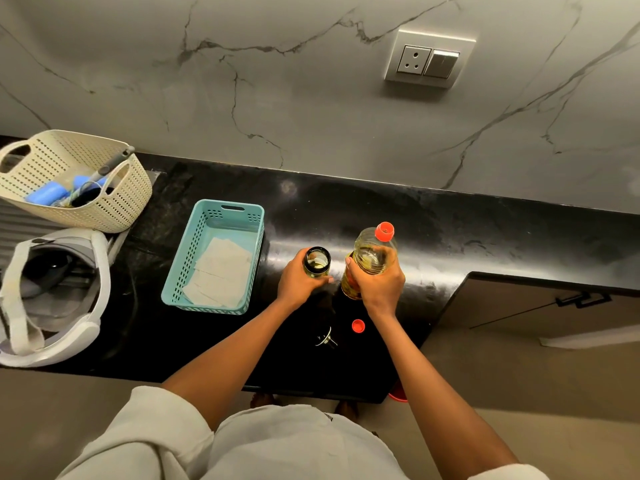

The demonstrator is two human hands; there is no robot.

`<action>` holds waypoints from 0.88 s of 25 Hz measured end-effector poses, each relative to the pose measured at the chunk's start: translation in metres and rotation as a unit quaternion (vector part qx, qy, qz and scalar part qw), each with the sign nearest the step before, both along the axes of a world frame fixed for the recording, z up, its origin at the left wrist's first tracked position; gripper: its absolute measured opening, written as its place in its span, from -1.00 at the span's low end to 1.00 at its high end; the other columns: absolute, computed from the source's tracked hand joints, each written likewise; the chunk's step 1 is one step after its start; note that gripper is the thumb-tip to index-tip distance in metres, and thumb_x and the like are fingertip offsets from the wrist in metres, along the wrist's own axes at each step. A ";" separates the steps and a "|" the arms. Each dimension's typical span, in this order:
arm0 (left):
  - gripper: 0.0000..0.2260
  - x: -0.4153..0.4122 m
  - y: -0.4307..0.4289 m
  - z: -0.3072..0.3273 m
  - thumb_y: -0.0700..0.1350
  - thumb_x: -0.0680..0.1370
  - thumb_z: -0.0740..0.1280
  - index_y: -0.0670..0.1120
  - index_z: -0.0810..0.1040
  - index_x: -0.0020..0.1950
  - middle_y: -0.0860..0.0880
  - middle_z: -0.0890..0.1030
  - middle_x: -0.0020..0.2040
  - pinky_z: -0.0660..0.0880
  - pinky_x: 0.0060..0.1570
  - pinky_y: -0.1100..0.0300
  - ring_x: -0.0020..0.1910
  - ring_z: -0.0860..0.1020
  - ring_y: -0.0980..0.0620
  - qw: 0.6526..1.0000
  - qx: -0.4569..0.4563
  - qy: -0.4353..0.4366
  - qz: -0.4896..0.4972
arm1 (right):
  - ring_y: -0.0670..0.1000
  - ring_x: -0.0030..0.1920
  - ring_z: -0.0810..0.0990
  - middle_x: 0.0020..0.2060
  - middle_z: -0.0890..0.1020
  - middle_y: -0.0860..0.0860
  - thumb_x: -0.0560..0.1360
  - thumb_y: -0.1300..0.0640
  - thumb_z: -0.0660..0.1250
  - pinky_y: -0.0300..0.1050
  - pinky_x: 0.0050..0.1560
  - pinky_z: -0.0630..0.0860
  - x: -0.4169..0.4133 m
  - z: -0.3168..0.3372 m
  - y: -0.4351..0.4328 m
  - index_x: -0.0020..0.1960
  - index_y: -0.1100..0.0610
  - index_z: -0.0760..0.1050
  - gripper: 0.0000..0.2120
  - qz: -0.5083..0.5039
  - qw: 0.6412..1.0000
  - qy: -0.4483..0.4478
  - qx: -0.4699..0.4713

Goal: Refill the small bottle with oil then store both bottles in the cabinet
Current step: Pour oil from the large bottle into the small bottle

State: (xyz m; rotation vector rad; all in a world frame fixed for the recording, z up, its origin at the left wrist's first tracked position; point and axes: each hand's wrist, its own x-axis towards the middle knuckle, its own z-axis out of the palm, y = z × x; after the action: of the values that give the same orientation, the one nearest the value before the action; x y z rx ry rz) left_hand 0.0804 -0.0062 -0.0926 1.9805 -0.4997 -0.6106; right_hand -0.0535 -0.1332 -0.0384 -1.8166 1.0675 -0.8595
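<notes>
While left hand (297, 283) grips the small bottle (317, 261), right hand (380, 286) grips the part-full oil bottle (374, 249).

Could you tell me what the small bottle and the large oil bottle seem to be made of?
Small bottle: probably glass, thick clear wall, glossy dark rim. Large oil bottle: likely clear glossy plastic, yellow oil showing through, red neck.

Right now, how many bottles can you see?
2: the small bottle gripped by the left hand, and the large oil bottle just right of it, gripped by the right hand. No others show.
</notes>
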 end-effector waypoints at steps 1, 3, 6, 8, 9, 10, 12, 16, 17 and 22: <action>-0.37 -0.001 -0.001 0.000 0.03 0.29 0.74 0.06 0.58 0.28 0.10 0.72 0.14 0.63 0.24 -0.12 0.17 0.68 0.05 1.000 -0.011 0.004 0.005 | -0.08 -0.03 0.71 -0.01 0.72 -0.06 0.35 -0.07 0.71 -0.12 0.01 0.69 -0.003 0.001 0.000 0.14 0.01 0.58 -0.52 -0.002 1.000 -0.006 -0.001; -0.45 -0.005 -0.003 0.001 -0.07 0.35 0.72 0.03 0.59 0.27 0.09 0.73 0.13 0.62 0.26 -0.13 0.17 0.68 0.06 0.999 -0.037 0.014 0.009 | -0.08 -0.02 0.73 -0.01 0.73 -0.04 0.36 -0.04 0.71 -0.12 0.02 0.70 -0.009 0.006 -0.002 0.16 0.04 0.59 -0.52 0.004 1.000 -0.017 -0.006; -0.50 -0.012 -0.004 0.008 -0.11 0.39 0.70 0.03 0.60 0.27 0.09 0.73 0.13 0.62 0.28 -0.07 0.17 0.68 0.09 0.997 -0.072 0.024 0.012 | -0.06 -0.02 0.73 0.00 0.74 -0.01 0.36 -0.02 0.71 -0.25 0.00 0.67 -0.019 0.024 -0.007 0.16 0.10 0.60 -0.51 0.033 0.999 -0.027 -0.028; -0.50 -0.015 -0.005 0.015 -0.09 0.39 0.70 0.07 0.61 0.26 0.10 0.74 0.12 0.63 0.27 -0.01 0.17 0.69 0.11 0.996 -0.090 0.028 0.011 | -0.03 -0.06 0.73 -0.03 0.73 0.00 0.37 -0.03 0.70 -0.25 -0.04 0.65 -0.025 0.040 -0.011 0.13 0.12 0.59 -0.52 0.054 0.997 -0.024 -0.054; -0.50 -0.017 -0.005 0.018 -0.08 0.38 0.70 0.08 0.62 0.26 0.11 0.74 0.12 0.63 0.27 0.00 0.17 0.69 0.13 0.995 -0.094 0.032 0.010 | -0.02 -0.08 0.72 -0.04 0.72 0.00 0.37 -0.04 0.70 -0.24 -0.06 0.65 -0.028 0.049 -0.014 0.12 0.12 0.57 -0.52 0.065 0.995 -0.020 -0.067; -0.49 -0.018 -0.005 0.021 -0.07 0.38 0.71 0.09 0.62 0.26 0.12 0.74 0.13 0.63 0.28 0.01 0.17 0.69 0.14 0.995 -0.096 0.036 0.006 | -0.01 -0.08 0.71 -0.03 0.70 0.00 0.37 -0.03 0.70 -0.26 -0.07 0.65 -0.030 0.059 -0.017 0.12 0.13 0.55 -0.52 0.078 0.994 -0.014 -0.079; -0.48 -0.018 -0.005 0.026 -0.06 0.37 0.71 0.08 0.62 0.27 0.12 0.74 0.13 0.63 0.29 -0.01 0.17 0.68 0.15 0.994 -0.098 0.039 -0.002 | -0.02 -0.07 0.69 0.00 0.68 -0.01 0.38 -0.02 0.69 -0.34 -0.05 0.62 -0.033 0.076 -0.024 0.14 0.14 0.53 -0.50 0.118 0.988 0.004 -0.104; -0.49 -0.019 -0.005 0.037 -0.09 0.40 0.70 0.10 0.60 0.28 0.11 0.73 0.15 0.62 0.31 -0.03 0.19 0.68 0.11 0.994 -0.102 0.038 -0.015 | 0.02 -0.07 0.69 0.02 0.71 0.03 0.39 -0.04 0.67 -0.21 -0.05 0.67 -0.037 0.096 -0.036 0.23 0.12 0.53 -0.46 0.175 0.971 0.071 -0.143; -0.49 -0.019 -0.004 0.039 -0.08 0.40 0.69 0.13 0.59 0.27 0.13 0.73 0.15 0.62 0.32 -0.03 0.19 0.67 0.12 0.994 -0.102 0.037 -0.017 | 0.04 -0.08 0.68 0.01 0.71 0.04 0.38 -0.07 0.66 -0.12 -0.10 0.68 -0.038 0.097 -0.037 0.23 0.09 0.51 -0.45 0.180 0.964 0.104 -0.163; -0.46 -0.017 0.000 0.049 0.09 0.33 0.68 0.20 0.59 0.25 0.17 0.73 0.13 0.62 0.30 -0.13 0.17 0.69 0.10 0.994 -0.107 0.018 -0.024 | 0.07 -0.16 0.59 -0.10 0.65 0.03 0.37 -0.10 0.61 -0.11 -0.23 0.42 -0.042 0.100 -0.044 0.15 0.05 0.47 -0.50 0.191 0.913 0.269 -0.239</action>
State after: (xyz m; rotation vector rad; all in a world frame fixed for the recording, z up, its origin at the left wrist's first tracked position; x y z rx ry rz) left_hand 0.0634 -0.0065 -0.0435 1.7557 -0.5668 -0.5957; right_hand -0.0954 -0.1773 0.0620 -2.6721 0.8026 -0.4005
